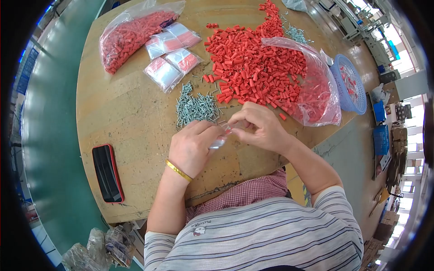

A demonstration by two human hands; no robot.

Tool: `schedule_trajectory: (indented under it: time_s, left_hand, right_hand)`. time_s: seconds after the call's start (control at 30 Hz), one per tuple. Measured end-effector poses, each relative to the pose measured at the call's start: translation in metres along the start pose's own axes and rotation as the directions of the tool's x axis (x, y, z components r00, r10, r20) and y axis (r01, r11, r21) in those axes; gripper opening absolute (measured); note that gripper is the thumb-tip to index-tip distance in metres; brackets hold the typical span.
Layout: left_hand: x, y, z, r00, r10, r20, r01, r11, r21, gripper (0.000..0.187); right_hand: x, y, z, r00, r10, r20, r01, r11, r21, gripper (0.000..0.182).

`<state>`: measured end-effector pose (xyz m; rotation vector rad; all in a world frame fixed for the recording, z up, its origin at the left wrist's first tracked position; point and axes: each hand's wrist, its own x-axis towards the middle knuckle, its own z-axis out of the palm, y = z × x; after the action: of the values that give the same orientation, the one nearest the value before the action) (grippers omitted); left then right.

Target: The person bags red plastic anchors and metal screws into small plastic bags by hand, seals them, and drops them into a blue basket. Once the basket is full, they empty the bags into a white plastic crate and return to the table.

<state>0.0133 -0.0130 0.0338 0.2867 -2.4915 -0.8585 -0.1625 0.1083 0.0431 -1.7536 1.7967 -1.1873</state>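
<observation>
Between my two hands is a small clear plastic bag (218, 143), mostly covered by my fingers. My left hand (193, 143) is closed round its left side. The thumb and fingers of my right hand (258, 125) pinch its upper right edge, where a little red shows. Just beyond my left hand lies a pile of silver screws (195, 106). A big heap of red plastic caps (253, 63) spreads past my right hand, partly inside a large open clear bag (321, 90).
Flat packs of small zip bags (167, 72) lie beside a full bag of red caps (131, 38). A phone (107, 174) rests at the left. A blue basket (355, 90) stands at the right edge, and more screws (296, 34) lie at the back.
</observation>
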Motion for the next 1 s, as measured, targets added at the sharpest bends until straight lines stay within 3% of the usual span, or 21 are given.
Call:
schedule_trajectory:
  time_s: [0.17, 0.23, 0.27, 0.33, 0.37, 0.43, 0.57, 0.67, 0.73, 0.87, 0.93, 1.0]
  left_hand:
    - [-0.001, -0.008, 0.003, 0.999, 0.039, -0.036, -0.04, 0.999, -0.005, 0.02]
    - [0.001, -0.007, 0.003, 0.997, -0.024, -0.07, 0.015, 0.992, -0.128, 0.018]
    - [0.001, -0.005, 0.003, 0.995, -0.059, -0.083, 0.043, 0.981, -0.189, 0.017]
    - [0.003, 0.005, 0.004, 0.952, -0.301, -0.059, 0.251, 0.875, -0.413, 0.015]
    - [0.003, 0.008, 0.004, 0.91, -0.413, -0.026, 0.342, 0.786, -0.515, 0.014]
    - [0.002, 0.005, 0.005, 0.882, -0.469, 0.045, 0.401, 0.698, -0.594, 0.012]
    - [-0.002, -0.003, 0.01, 0.828, -0.522, 0.203, 0.501, 0.527, -0.686, 0.014]
    - [-0.003, -0.003, 0.013, 0.831, -0.521, 0.193, 0.487, 0.516, -0.704, 0.012]
    - [-0.004, -0.003, 0.016, 0.869, -0.475, 0.136, 0.439, 0.616, -0.655, 0.011]
    - [-0.006, -0.002, 0.018, 0.891, -0.449, 0.072, 0.391, 0.674, -0.627, 0.01]
    - [-0.004, 0.001, 0.021, 0.846, -0.52, 0.12, 0.431, 0.533, -0.728, 0.009]
    - [-0.002, 0.004, 0.021, 0.816, -0.555, 0.165, 0.445, 0.419, -0.792, 0.008]
  right_hand:
    - [-0.008, 0.009, -0.004, 0.997, 0.046, -0.054, -0.04, 0.994, 0.106, 0.019]
    - [-0.009, 0.01, 0.001, 0.998, 0.036, -0.059, -0.028, 0.991, 0.128, 0.017]
    - [-0.013, 0.012, 0.002, 0.994, 0.106, -0.025, -0.098, 0.971, 0.218, 0.016]
    - [-0.022, 0.016, 0.005, 0.971, 0.232, 0.065, -0.239, 0.892, 0.384, 0.014]
    - [-0.024, 0.016, 0.007, 0.976, 0.217, 0.025, -0.208, 0.891, 0.404, 0.013]
    - [-0.024, 0.014, 0.013, 0.981, 0.188, -0.058, -0.144, 0.888, 0.436, 0.013]
    - [-0.024, 0.003, 0.012, 0.963, 0.269, -0.016, -0.224, 0.832, 0.507, 0.009]
    - [-0.023, 0.001, 0.011, 0.965, 0.259, -0.036, -0.212, 0.856, 0.472, 0.007]
    - [-0.023, 0.006, 0.014, 0.98, 0.177, -0.091, -0.127, 0.908, 0.4, 0.006]
    - [-0.027, 0.005, 0.019, 0.972, 0.198, -0.129, -0.115, 0.872, 0.476, 0.004]
    - [-0.025, 0.002, 0.023, 0.954, 0.267, -0.138, -0.149, 0.819, 0.554, 0.005]
    - [-0.024, 0.001, 0.027, 0.951, 0.269, -0.155, -0.161, 0.855, 0.493, 0.005]
